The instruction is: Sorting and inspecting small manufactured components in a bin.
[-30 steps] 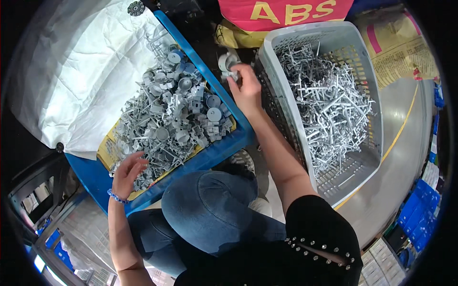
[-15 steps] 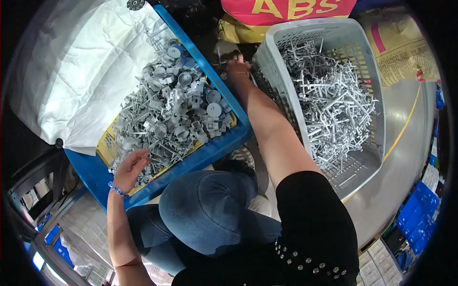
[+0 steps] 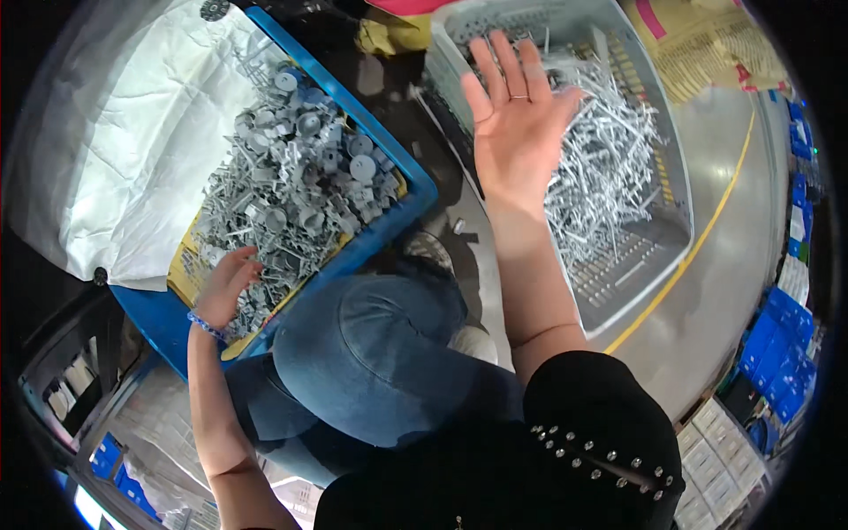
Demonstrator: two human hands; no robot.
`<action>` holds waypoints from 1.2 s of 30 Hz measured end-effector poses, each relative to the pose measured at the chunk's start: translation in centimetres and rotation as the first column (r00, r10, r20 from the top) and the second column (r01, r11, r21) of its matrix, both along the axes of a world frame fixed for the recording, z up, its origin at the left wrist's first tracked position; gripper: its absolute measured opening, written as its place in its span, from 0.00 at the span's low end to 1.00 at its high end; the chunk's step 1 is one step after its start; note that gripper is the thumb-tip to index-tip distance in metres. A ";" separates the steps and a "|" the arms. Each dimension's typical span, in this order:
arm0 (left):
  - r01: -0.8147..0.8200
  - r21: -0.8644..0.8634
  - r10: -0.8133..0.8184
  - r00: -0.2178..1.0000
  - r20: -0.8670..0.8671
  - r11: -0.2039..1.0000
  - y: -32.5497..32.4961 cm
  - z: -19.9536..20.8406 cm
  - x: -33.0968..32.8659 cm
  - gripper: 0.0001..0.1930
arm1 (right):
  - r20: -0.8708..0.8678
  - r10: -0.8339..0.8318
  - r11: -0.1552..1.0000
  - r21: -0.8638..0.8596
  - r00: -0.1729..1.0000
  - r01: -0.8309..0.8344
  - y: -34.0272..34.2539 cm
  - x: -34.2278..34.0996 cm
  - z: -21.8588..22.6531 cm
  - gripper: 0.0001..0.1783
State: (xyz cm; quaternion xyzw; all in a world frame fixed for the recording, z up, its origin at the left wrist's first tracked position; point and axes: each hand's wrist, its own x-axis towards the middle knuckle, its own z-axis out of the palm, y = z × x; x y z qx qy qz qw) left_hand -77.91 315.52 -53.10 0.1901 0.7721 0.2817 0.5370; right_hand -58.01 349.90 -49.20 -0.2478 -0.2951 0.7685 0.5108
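My right hand (image 3: 519,124) is raised above the left rim of a grey plastic basket (image 3: 579,320), palm up, with its fingers spread and nothing in it. Thin, branched light-grey plastic sprues (image 3: 609,168) fill much of the basket. My left hand (image 3: 226,287), a blue beaded bracelet at its wrist, rests loosely open at the near left of a blue crate (image 3: 389,225). Its fingers reach over the small grey plastic parts (image 3: 305,168) there, among them round caps and thin sticks. I cannot tell whether the fingertips touch them.
A white sheet (image 3: 124,150) covers the crate's left side. Yellowish printed sacks (image 3: 707,53) lie beyond the basket at the right. Between the containers, small loose bits (image 3: 459,226) lie on the floor. My bent knees (image 3: 371,353) are close against the crate.
My right hand has risen from the floor between the crate and basket to above the basket's rim, and its fingers have spread. My left hand stays by the crate. The view has shifted slightly.
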 end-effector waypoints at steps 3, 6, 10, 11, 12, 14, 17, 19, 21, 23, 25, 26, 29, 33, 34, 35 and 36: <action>0.004 -0.004 -0.004 1.000 -0.005 1.000 -0.2 0.8 0.5 0.22 | -0.096 0.098 0.994 -0.044 0.990 -0.103 -3.1 3.7 0.6 0.23; 0.008 0.011 -0.008 1.000 -0.011 1.000 -1.4 1.1 0.6 0.22 | 0.473 0.182 0.961 0.102 0.862 -0.259 -7.0 9.0 -8.4 0.15; -0.005 -0.019 0.005 1.000 -0.025 1.000 -1.9 0.9 1.0 0.21 | 0.893 0.251 0.968 -0.230 0.375 -0.100 -9.2 17.9 -27.7 0.13; -0.029 -0.017 0.029 0.999 -0.021 0.999 -2.3 1.4 1.0 0.21 | 0.888 0.261 0.965 -0.236 0.379 -0.112 -9.8 17.9 -29.9 0.13; -0.049 -0.015 0.049 0.999 -0.011 0.999 -2.8 1.5 1.1 0.21 | 0.997 0.016 0.974 0.002 0.079 -0.225 -10.2 17.8 -31.6 0.13; -0.074 -0.015 0.073 0.997 -0.013 0.997 -3.3 1.7 1.1 0.21 | 0.944 -0.276 0.899 0.188 -0.179 -0.395 -10.5 16.3 -31.9 0.14; -0.080 0.004 0.080 0.997 -0.005 0.997 -3.7 1.0 1.2 0.21 | 0.951 -0.215 0.894 0.100 -0.221 -0.436 -9.8 15.0 -33.2 0.11; -0.056 0.030 0.056 0.998 0.014 0.998 -2.6 -0.4 1.2 0.20 | 0.996 0.085 0.887 -0.067 0.018 -0.456 -8.0 16.0 -35.4 0.13; -0.114 -0.037 0.113 0.993 -0.037 0.993 -5.3 1.1 0.5 0.20 | 0.957 0.104 0.902 0.023 0.270 -0.430 -8.4 8.2 -31.9 0.11; -0.139 -0.051 0.139 0.990 -0.011 0.989 -4.2 0.8 0.6 0.20 | 0.939 -0.131 0.795 0.290 0.317 -0.533 -4.6 5.6 -32.7 0.14; -0.162 -0.065 0.163 0.987 0.014 0.985 -2.5 -0.2 1.0 0.20 | 0.917 -0.337 0.575 0.379 0.211 -0.725 -0.3 5.0 -36.0 0.20; -0.097 -0.057 0.096 0.995 -0.020 0.994 -2.5 -0.3 1.3 0.20 | 0.938 -0.316 0.508 0.295 0.144 -0.809 0.4 3.3 -36.6 0.21; 0.116 -0.001 -0.116 0.992 0.040 0.993 -1.3 -0.5 3.5 0.22 | 0.977 -0.210 0.473 0.084 -0.020 -0.877 2.1 0.9 -38.6 0.24; 0.502 0.119 -0.464 0.850 -0.250 0.856 1.5 -1.7 6.5 0.23 | 0.994 -0.100 0.556 0.023 -0.040 -0.831 5.4 2.7 -39.8 0.22; 0.573 0.076 -0.531 0.795 -0.293 0.816 2.8 -2.3 7.0 0.24 | 0.977 -0.123 0.513 0.211 0.171 -0.832 8.0 5.8 -39.7 0.21; 0.534 0.019 -0.505 0.811 -0.297 0.846 1.0 -1.7 6.7 0.24 | 0.986 -0.068 0.634 0.162 0.154 -0.756 3.7 4.4 -37.9 0.20; 0.530 -0.045 -0.519 0.804 -0.290 0.847 -1.3 -0.5 6.4 0.24 | 0.990 -0.004 0.735 0.100 0.142 -0.671 -1.0 3.5 -34.9 0.18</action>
